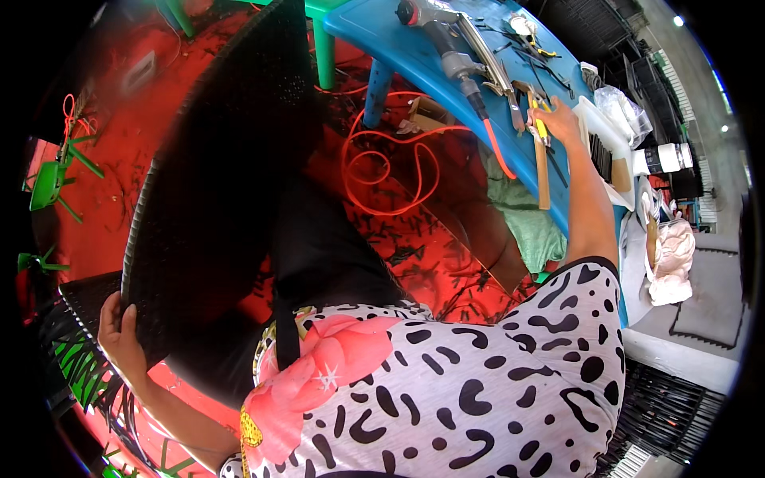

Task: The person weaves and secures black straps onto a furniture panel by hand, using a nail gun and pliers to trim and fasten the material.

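A large black woven panel [215,159] with a bound, ridged edge stands tilted against my lap. At its lower left edge my left hand [119,331] is closed, the thumb on one side and the fingers partly hidden behind. My right hand [562,123] reaches over the blue table [358,24] with its fingers closed round a yellow-handled tool [543,123], which looks like pliers. Beside it lie a hammer with a wooden handle [543,171] and a pneumatic staple gun [450,52] with an orange air hose [498,147].
Black strips and another yellow-handled tool [546,53] lie farther back on the table. A white tray [594,119] holds dark strips. The orange hose coils over the red floor [470,299], which is littered with black scraps. Green cloth [526,219] hangs below the table edge.
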Motion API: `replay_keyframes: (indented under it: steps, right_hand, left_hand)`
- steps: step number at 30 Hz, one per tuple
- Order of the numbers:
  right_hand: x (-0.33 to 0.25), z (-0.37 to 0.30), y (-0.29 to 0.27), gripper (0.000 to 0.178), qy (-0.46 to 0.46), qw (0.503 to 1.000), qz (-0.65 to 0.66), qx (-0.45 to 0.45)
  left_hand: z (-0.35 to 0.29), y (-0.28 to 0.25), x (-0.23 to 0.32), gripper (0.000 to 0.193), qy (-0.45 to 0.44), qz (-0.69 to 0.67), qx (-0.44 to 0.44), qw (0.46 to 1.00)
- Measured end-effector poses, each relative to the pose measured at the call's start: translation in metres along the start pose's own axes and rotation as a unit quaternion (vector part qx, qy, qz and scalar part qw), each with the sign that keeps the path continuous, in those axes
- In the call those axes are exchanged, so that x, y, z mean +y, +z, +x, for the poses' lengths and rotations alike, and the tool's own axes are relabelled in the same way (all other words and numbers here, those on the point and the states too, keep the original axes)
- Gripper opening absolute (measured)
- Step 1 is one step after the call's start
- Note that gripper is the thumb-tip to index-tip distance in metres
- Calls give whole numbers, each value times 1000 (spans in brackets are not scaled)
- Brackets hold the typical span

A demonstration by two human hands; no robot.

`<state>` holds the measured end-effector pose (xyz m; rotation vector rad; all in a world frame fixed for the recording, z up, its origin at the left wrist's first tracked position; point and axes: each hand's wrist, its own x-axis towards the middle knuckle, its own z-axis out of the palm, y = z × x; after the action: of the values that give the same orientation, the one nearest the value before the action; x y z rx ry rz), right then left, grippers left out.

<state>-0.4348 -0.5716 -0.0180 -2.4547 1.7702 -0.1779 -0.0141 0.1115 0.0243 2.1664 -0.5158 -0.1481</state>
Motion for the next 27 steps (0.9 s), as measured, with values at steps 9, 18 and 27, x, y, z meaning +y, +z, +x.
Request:
replay_keyframes:
  steps: [9,18,27]
  right_hand:
    - [-66,8,-27,80,116,957,256,65]
    - [1,-18,24,44,6,996,-73,-56]
    - [29,13,29,44,83,967,153,187]
  left_hand:
    - [-2,7,0,29,23,13,5,1000]
    - [1,14,-7,33,8,-16,15,1000]
    - [-3,23,8,47,44,-26,64,997]
